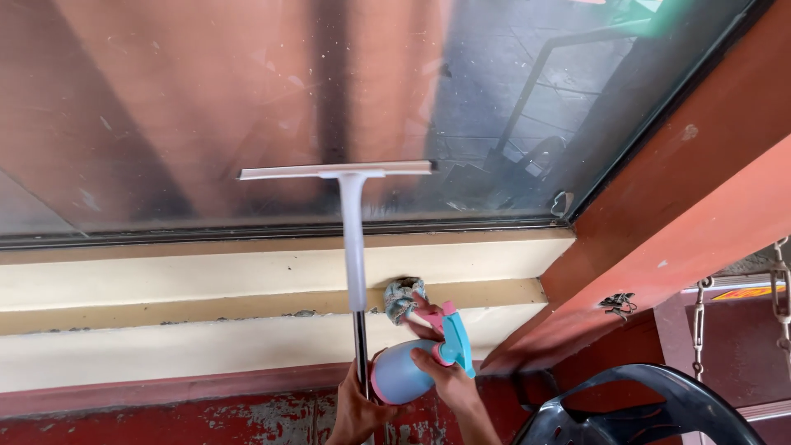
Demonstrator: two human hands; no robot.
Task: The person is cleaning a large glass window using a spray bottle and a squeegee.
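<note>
A white squeegee with a long handle reaches up to the window glass; its blade lies flat against the lower pane. My left hand grips the metal lower end of the handle. My right hand holds a spray bottle with a pale blue body and a pink and blue trigger head, and also clutches a crumpled blue-grey cloth above the bottle. The two hands sit side by side at the bottom of the view.
Below the glass runs a cream and tan stepped ledge, then a worn red wall. A red-orange pillar stands to the right. A black plastic chair sits at the lower right, with hanging chains beyond it.
</note>
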